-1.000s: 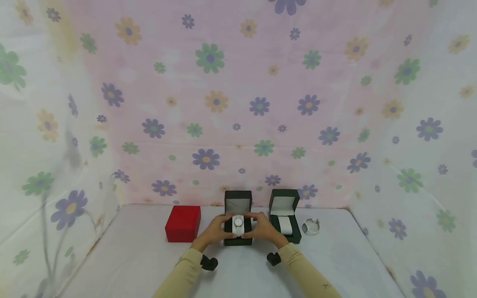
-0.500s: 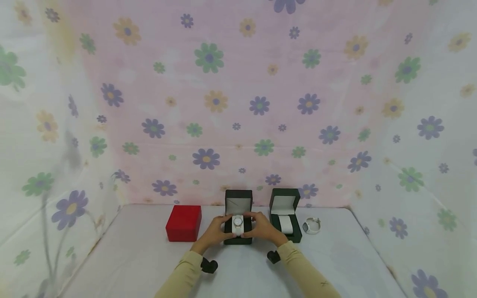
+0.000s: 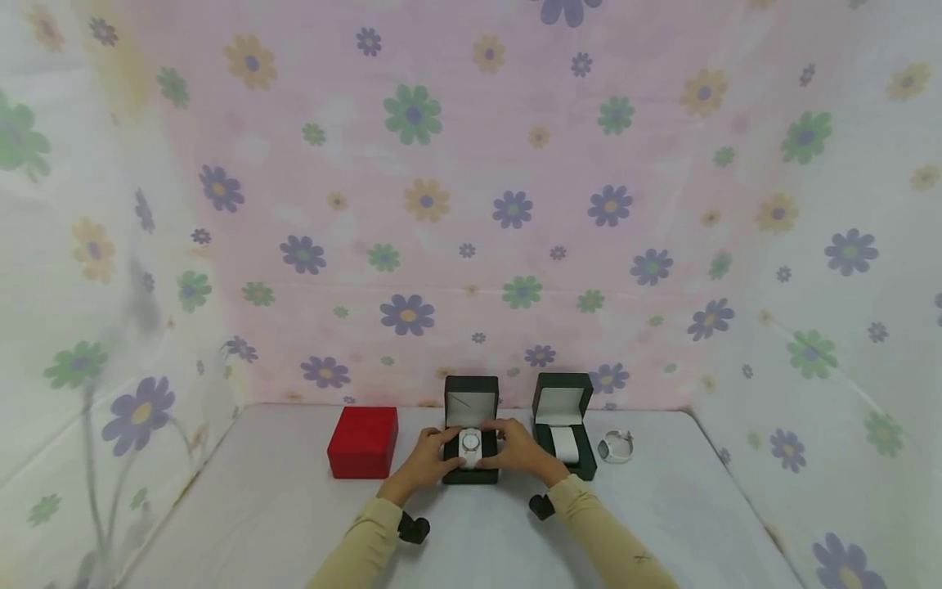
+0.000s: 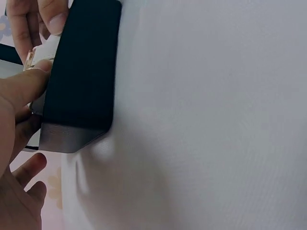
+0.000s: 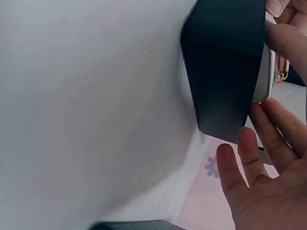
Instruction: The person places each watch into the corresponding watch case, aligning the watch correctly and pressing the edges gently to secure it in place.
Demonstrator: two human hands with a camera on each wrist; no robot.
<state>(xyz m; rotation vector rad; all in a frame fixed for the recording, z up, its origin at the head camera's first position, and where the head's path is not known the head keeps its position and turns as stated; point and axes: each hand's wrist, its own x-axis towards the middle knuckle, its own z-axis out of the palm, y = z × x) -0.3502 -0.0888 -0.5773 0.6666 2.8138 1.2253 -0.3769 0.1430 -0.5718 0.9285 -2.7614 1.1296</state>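
A white-strapped watch (image 3: pixel 470 442) on a pale cushion sits in the middle dark box (image 3: pixel 471 383), whose lid stands up. From the left, my left hand (image 3: pixel 418 460) pinches the watch and cushion with thumb and fingers. My right hand (image 3: pixel 522 450) grips them from the opposite side. The box's dark front (image 4: pixel 84 67) fills part of the left wrist view, with the white strap (image 4: pixel 45 50) behind it. In the right wrist view, the outer fingers (image 5: pixel 231 172) are spread beside the box (image 5: pixel 225 72). The cushion's underside is hidden.
A shut red box (image 3: pixel 363 442) stands to the left. On the right, an open green box (image 3: pixel 562 380) holds a bare white cushion (image 3: pixel 564 444). Beyond it a second white watch (image 3: pixel 616 447) lies on the white tablecloth (image 3: pixel 294 523). A flowered cloth (image 3: pixel 471 164) hangs behind.
The watch's dial has shifted very slightly downward in the head view, between both hands. Both hands keep their grip; the boxes stay where they were.
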